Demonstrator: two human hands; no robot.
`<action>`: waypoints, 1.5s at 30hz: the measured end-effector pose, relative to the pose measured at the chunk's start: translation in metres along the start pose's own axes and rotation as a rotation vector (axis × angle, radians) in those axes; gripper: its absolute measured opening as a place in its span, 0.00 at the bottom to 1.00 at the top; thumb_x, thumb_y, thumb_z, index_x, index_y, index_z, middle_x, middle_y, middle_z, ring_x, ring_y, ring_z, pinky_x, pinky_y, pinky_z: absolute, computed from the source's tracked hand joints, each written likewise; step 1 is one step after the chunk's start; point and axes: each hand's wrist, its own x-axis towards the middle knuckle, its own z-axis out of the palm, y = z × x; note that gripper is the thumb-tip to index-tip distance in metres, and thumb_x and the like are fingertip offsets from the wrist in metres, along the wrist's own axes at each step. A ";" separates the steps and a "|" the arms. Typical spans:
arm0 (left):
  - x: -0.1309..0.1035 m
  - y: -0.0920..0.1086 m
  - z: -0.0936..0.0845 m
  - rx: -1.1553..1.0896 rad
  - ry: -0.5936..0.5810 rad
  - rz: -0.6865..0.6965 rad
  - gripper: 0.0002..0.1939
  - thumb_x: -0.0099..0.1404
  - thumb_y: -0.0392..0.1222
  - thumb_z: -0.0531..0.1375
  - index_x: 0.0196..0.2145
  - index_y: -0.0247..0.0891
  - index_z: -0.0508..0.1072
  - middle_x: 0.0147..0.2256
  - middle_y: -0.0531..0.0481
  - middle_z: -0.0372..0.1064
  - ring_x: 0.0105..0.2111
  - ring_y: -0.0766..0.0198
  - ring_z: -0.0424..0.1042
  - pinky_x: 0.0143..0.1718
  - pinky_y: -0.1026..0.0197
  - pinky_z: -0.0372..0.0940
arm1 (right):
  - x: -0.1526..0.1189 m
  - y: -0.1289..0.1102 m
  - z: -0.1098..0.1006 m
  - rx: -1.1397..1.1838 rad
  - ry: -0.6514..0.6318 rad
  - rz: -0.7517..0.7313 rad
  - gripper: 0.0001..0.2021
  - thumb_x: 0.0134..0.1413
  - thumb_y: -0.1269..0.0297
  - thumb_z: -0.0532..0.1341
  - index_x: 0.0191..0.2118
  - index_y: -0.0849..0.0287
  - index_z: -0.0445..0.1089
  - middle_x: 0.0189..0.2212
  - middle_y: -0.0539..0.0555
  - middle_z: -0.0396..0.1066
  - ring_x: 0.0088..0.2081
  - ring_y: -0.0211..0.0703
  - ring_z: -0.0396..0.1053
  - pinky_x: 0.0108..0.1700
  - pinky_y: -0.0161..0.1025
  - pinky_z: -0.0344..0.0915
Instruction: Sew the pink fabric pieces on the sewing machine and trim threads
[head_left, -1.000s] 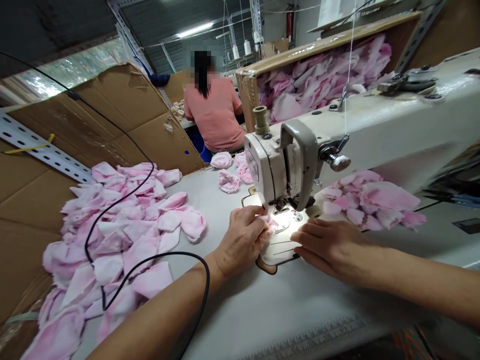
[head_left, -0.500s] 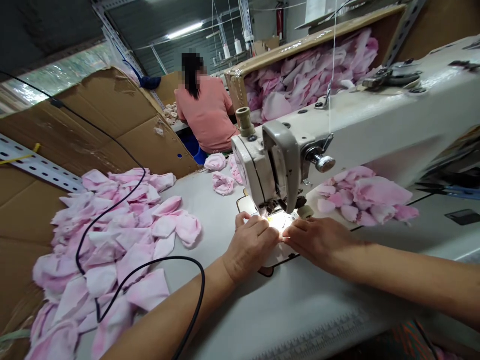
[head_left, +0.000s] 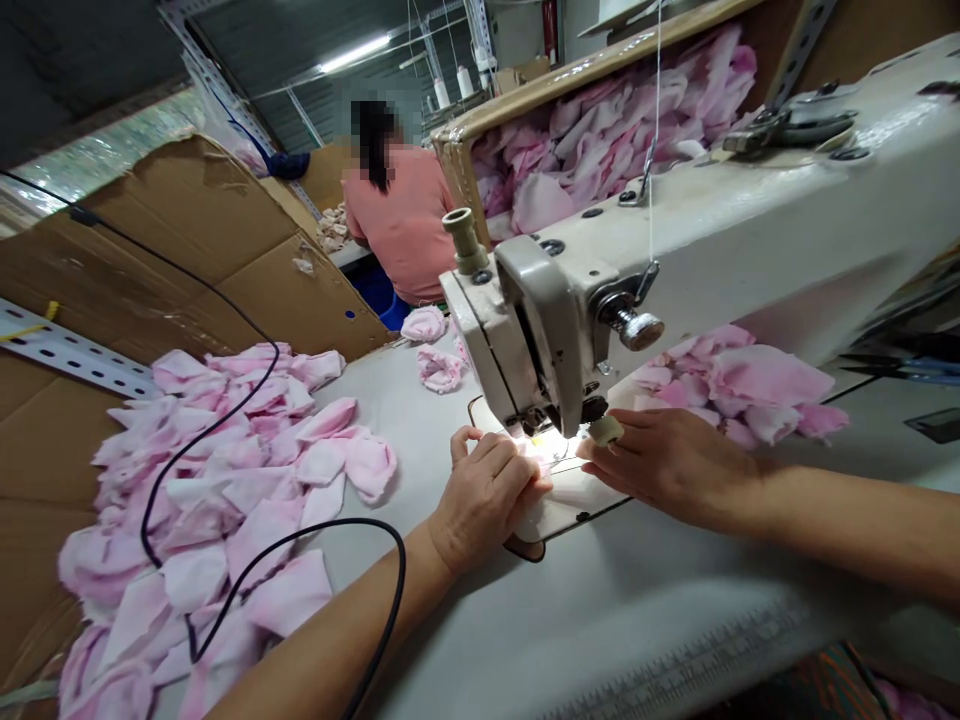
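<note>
A white sewing machine stands over the table, its lamp lighting the needle area. My left hand is just left of the needle, fingers curled onto a small pink fabric piece that is mostly hidden by hand and glare. To the right of the needle is my right hand, palm down with fingers stretched out and slightly apart. Its fingertips lie by the presser area, next to a cream round knob; I see nothing held in them. Behind that hand rests a small heap of pink fabric pieces.
A large pile of pink fabric pieces covers the table's left side, with a black cable looping over it. Two gathered pieces lie behind the machine head. Cardboard walls the left. A co-worker sits beyond, facing away.
My hands, close together at the needle before, are now farther apart. The right hand has shifted right, its fingers beside the cream knob; the left has moved slightly left. The view has shifted a little.
</note>
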 end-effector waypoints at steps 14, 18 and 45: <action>-0.002 -0.031 -0.028 0.066 -0.166 0.141 0.13 0.68 0.29 0.52 0.44 0.42 0.69 0.35 0.51 0.72 0.37 0.61 0.69 0.46 0.56 0.56 | 0.010 0.014 0.004 0.158 -0.206 -0.017 0.14 0.66 0.73 0.51 0.28 0.59 0.64 0.23 0.47 0.64 0.24 0.35 0.55 0.27 0.41 0.47; -0.002 -0.020 -0.023 -0.105 -0.126 -0.028 0.09 0.66 0.40 0.55 0.44 0.38 0.68 0.35 0.47 0.70 0.36 0.58 0.69 0.41 0.55 0.62 | 0.005 0.015 0.008 0.144 -0.171 -0.058 0.12 0.65 0.74 0.52 0.30 0.59 0.65 0.25 0.48 0.64 0.26 0.36 0.56 0.27 0.41 0.45; -0.004 -0.001 -0.004 -0.052 -0.120 0.059 0.11 0.67 0.36 0.56 0.48 0.36 0.69 0.39 0.47 0.74 0.42 0.58 0.71 0.45 0.56 0.63 | -0.003 0.012 0.010 0.206 -0.147 -0.024 0.10 0.65 0.74 0.54 0.30 0.58 0.62 0.25 0.47 0.64 0.27 0.38 0.57 0.27 0.41 0.44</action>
